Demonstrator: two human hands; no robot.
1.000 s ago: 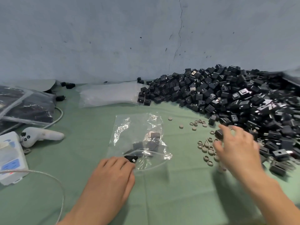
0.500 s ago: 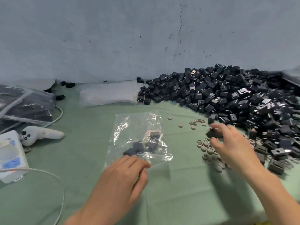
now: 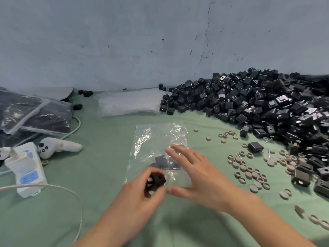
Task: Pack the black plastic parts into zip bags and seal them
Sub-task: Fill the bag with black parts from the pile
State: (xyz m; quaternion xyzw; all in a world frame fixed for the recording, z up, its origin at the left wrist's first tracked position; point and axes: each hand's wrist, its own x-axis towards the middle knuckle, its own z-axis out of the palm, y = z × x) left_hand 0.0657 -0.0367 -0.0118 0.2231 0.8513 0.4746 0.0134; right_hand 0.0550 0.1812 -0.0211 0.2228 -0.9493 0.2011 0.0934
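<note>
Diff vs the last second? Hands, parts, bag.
The right hand moved left from the pile's edge to over the zip bag. The part it pinched half a second ago is no longer in it, and its fingers are now straight. The left hand now grips a black part at the bag's near edge. Bag, pile and rings stayed put.

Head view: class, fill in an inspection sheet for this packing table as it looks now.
Surface: green cloth.
Job's things: zip bag flat, few parts inside; pile of black parts right; filled bags left.
Clutter: grey rings, white controller, white box.
Hands: left hand grips one black part; right hand open over zip bag.
Cables: pale cable at left.
Surroundings: cracked wall.
</note>
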